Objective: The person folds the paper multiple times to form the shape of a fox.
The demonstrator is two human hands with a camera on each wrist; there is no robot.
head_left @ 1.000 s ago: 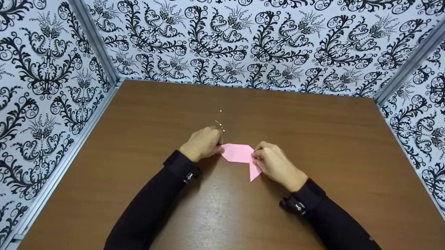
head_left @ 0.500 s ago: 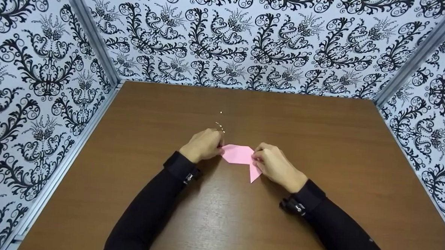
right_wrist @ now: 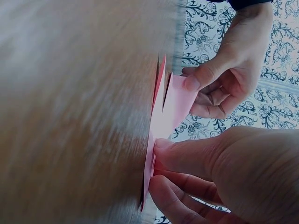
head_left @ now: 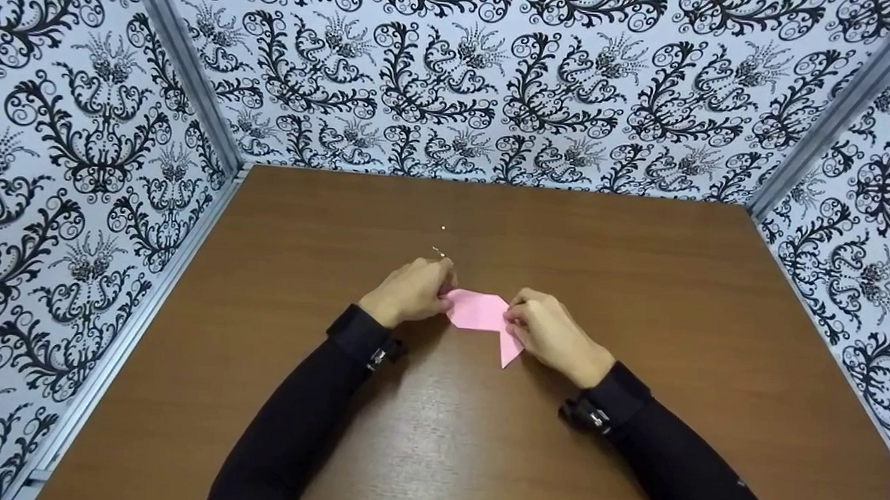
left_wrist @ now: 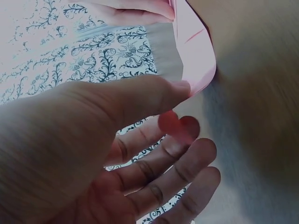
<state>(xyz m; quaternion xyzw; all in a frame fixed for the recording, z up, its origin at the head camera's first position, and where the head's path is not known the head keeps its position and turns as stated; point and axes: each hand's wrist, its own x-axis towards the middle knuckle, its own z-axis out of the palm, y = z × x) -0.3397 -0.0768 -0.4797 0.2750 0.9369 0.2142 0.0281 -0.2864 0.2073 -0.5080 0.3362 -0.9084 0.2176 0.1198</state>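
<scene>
A folded piece of pink paper (head_left: 478,311) lies between the two hands at the middle of the table, with a pointed flap hanging toward the person on its right side. My left hand (head_left: 415,290) pinches the paper's left end between thumb and fingers. In the left wrist view, the thumb lies on the pink paper (left_wrist: 196,58), which curves upward there. The right hand (head_left: 554,330) pinches the right end above the flap. From the right wrist, the paper (right_wrist: 175,105) shows its left end lifted off the wood while the part by the right thumb stays low.
The brown wooden table (head_left: 421,444) carries small bright specks (head_left: 439,251) just beyond the left hand. Walls with a black and white scroll pattern (head_left: 467,78) stand behind and on both sides, joined by grey metal posts (head_left: 190,66).
The left hand has shifted slightly right with the paper's left end, which now bends up a little. My right hand holds its place on the right end.
</scene>
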